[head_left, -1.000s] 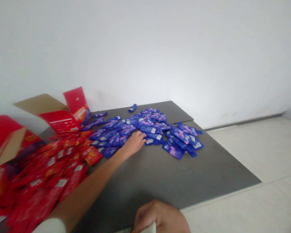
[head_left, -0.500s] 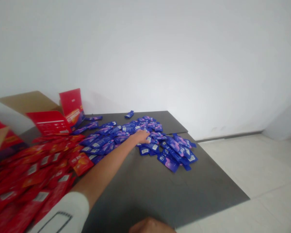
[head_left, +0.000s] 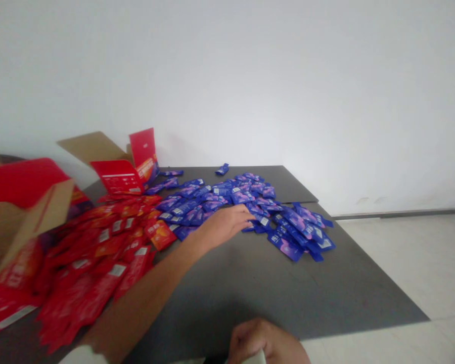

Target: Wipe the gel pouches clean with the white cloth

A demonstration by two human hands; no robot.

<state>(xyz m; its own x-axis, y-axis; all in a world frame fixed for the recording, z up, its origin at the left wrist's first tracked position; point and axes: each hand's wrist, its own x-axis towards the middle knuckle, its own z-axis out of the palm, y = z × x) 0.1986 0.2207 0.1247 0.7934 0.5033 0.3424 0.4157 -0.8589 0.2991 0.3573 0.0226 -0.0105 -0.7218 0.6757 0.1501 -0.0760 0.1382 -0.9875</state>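
Over on the dark table (head_left: 273, 298), the left hand (head_left: 222, 227) is reaching out open, fingers touching the blue sachets (head_left: 291, 232), and the right hand (head_left: 263, 341) is curling near the edge, grip unclear.

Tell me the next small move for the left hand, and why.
Probably best to pinch the nearest blue sachet with the left hand. Its fingers already lie at the near edge of the blue sachet pile, and that sachet sits just beside the fingertips, so little reaching seems needed.
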